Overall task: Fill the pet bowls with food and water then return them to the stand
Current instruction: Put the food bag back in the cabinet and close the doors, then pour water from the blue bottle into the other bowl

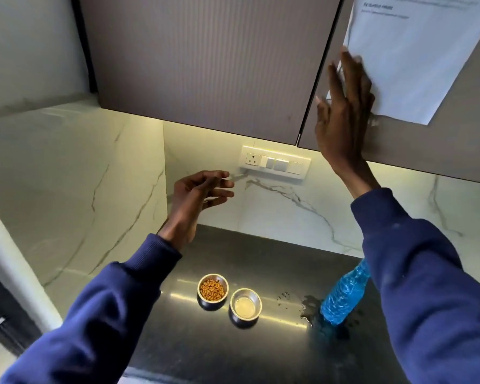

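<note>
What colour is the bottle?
Blue; the bottle shows clearly in the head view.

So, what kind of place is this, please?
Most likely a home kitchen: a dark countertop under wall cabinets, a marble-look backsplash, and a socket and switch panel above the counter.

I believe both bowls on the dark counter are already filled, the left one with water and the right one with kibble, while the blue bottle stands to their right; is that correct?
Not quite: the head view shows the contents swapped. The left bowl holds kibble and the right bowl holds water. The rest stands: both sit on the dark counter, with the blue bottle to their right.
</note>
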